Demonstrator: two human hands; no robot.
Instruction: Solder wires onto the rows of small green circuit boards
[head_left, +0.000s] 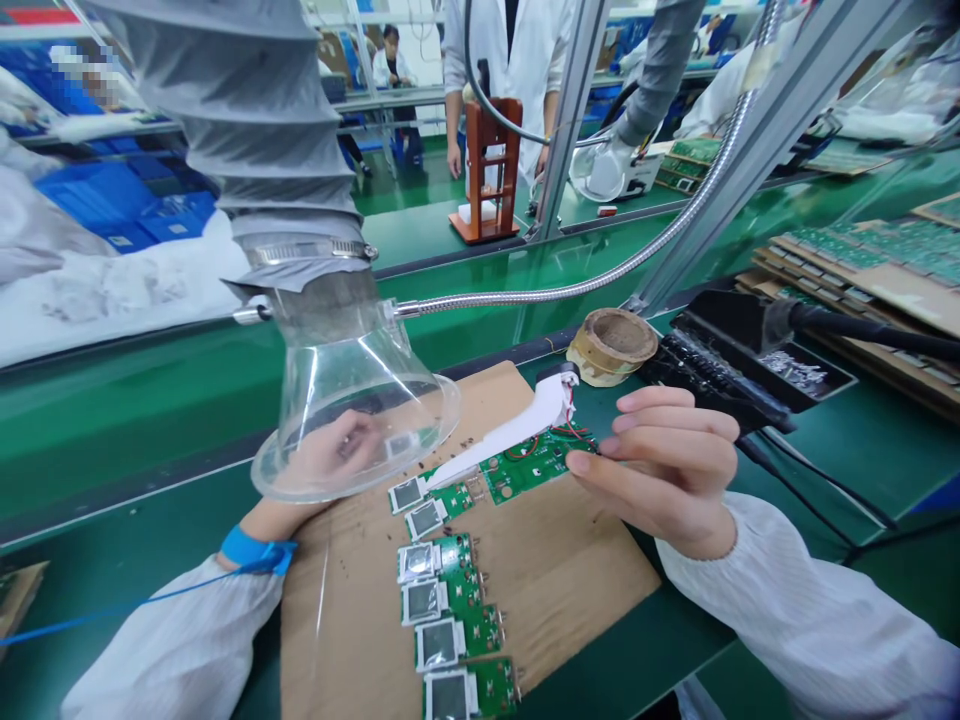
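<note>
My right hand (pixel 667 470) has its fingertips closed at the right end of a green circuit board (pixel 529 470) and appears to pinch its edge. A white curved plastic part (pixel 517 425) with a black end and thin red wires lies across that board. Behind the clear hood my left hand (pixel 341 450) is curled; a small pale piece shows by its fingertips, too blurred to name. Several small boards with square screens (pixel 439 642) lie in a column on a cardboard sheet (pixel 352 610). A blue strap (pixel 255 550) circles my left wrist.
A clear fume hood (pixel 352 400) on a grey duct hangs over my left hand. Behind the boards sits a round tape-like ring (pixel 611 345). A black stand (pixel 727 370) is at right, near stacked circuit panels (pixel 862 280). Across the bench stands a person in a white coat (pixel 510 60).
</note>
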